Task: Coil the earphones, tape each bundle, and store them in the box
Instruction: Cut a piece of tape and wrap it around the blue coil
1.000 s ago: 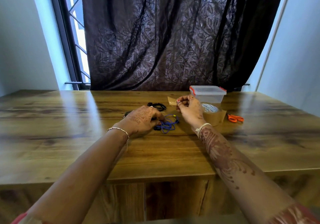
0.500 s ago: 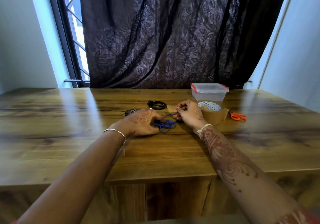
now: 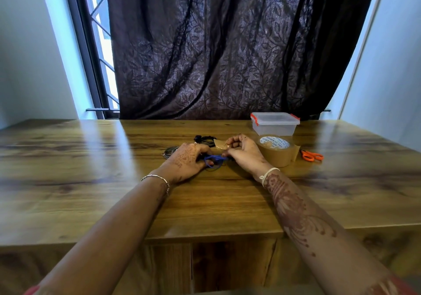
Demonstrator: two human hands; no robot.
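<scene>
Hands low and close together at mid-desk. Left hand [image 3: 186, 160] lies knuckles up, fingers curled over the blue earphones [image 3: 215, 159] and gripping the coil against the desk [image 3: 91, 181]. Right hand [image 3: 242, 152] pinches a piece of brown tape [image 3: 219, 145] between thumb and fingertips, with its lower fingers touching the blue cord's right end. The tape piece stands just above the coil, between the two hands.

Change from a second ago: the right hand then held the tape piece higher, up near the box; it has come down and now sits right beside the coil. The left hand has kept its grip on the blue earphones throughout. The loops, looser then, look drawn into a narrower bundle.

Black earphones [image 3: 205, 138] lie coiled on the desk just behind the hands. A grey coil [image 3: 169, 152] lies just left of the left hand, partly hidden by it. Tape roll [image 3: 275, 150] sits flat just right of the right hand. Box [image 3: 274, 124], clear plastic with red clips, lid on, stands behind the roll. Orange scissors [image 3: 312, 155] lie right of the roll. Dark curtain [image 3: 216, 55] hangs behind the desk, with a window [image 3: 100, 44] at its left.
</scene>
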